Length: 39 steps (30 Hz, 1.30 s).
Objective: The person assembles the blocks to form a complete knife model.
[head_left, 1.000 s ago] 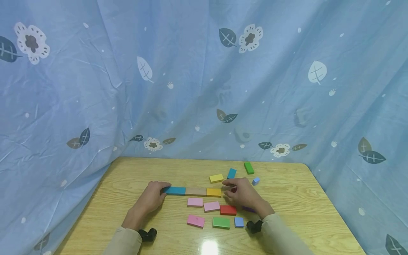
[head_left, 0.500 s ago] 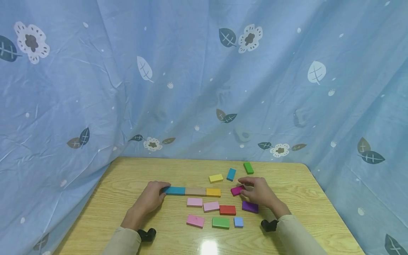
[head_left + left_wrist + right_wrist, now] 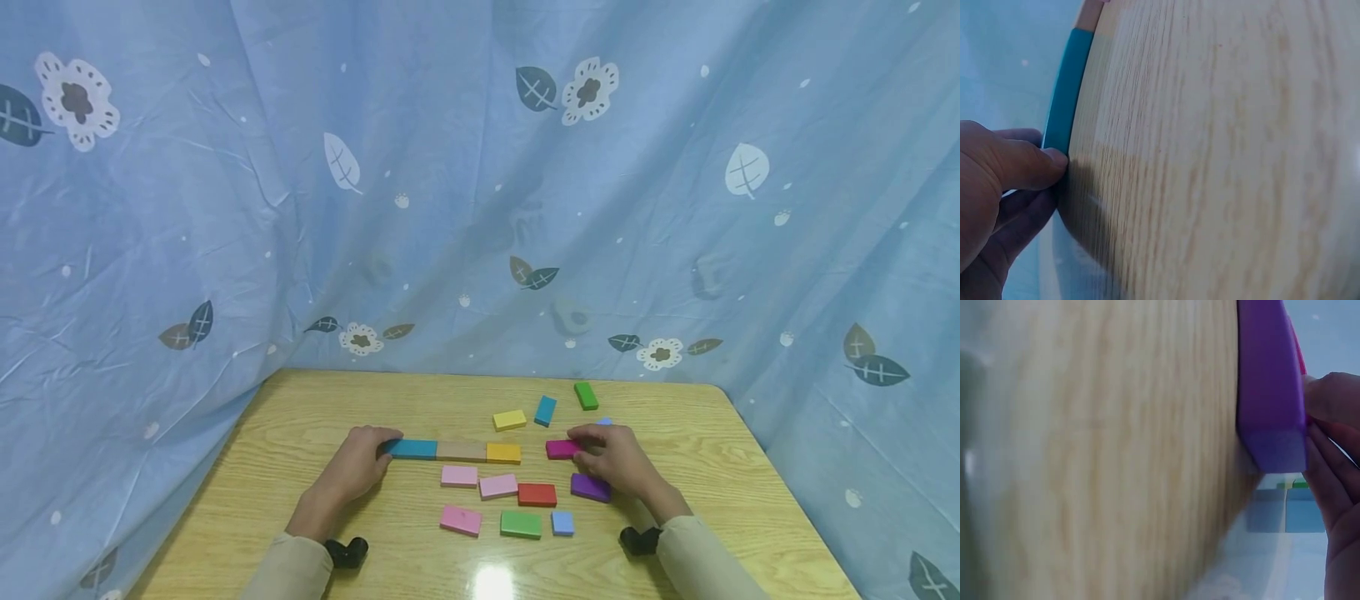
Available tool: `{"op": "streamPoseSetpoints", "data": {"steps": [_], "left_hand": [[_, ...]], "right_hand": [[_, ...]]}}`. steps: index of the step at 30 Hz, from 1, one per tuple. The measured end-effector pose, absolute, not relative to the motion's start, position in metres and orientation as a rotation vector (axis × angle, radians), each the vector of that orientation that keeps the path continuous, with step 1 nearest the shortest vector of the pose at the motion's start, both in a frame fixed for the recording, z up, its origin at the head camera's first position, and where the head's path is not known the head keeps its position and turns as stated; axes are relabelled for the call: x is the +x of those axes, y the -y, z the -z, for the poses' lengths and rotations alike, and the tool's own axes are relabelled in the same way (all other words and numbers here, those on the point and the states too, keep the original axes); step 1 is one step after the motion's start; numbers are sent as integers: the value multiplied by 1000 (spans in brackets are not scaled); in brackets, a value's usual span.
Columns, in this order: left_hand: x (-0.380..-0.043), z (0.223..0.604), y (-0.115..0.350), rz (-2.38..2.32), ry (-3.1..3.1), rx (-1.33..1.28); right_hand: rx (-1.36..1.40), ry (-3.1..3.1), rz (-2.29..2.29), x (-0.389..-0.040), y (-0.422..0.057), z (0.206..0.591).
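Basically, on the wood-grain table [image 3: 315, 408], lower ctr-left: L hand [image 3: 360, 461] pinching the L end of a smooth, rect. blue block [image 3: 414, 450]; tan block [image 3: 461, 452] & orange block [image 3: 503, 453] follow end to end, lower ctr. Past a gap, flat magenta block [image 3: 562, 450], glossy purple block [image 3: 590, 487] below, R hand [image 3: 618, 458] gripping magenta's R end.

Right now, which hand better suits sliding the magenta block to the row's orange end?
Likely the right hand: it grips the magenta block, while the left hand holds the blue block at the other end.
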State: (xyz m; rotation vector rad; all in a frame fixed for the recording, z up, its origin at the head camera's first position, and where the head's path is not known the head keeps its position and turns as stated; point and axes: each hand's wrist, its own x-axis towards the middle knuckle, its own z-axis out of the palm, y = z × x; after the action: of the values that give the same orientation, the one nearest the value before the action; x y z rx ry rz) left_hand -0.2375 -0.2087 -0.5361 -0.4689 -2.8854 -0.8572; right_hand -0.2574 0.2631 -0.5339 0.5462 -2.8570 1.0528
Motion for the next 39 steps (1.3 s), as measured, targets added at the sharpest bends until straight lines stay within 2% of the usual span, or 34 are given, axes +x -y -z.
{"op": "streamPoseSetpoints", "data": {"steps": [16,39], "left_hand": [[-237,536,209,874,2890,-467],[-238,535,210,870,2890,-469]], "right_hand": [[606,2788,-1161,-250,-236,532],[680,2844,-1103,-251,-229,537]]}}
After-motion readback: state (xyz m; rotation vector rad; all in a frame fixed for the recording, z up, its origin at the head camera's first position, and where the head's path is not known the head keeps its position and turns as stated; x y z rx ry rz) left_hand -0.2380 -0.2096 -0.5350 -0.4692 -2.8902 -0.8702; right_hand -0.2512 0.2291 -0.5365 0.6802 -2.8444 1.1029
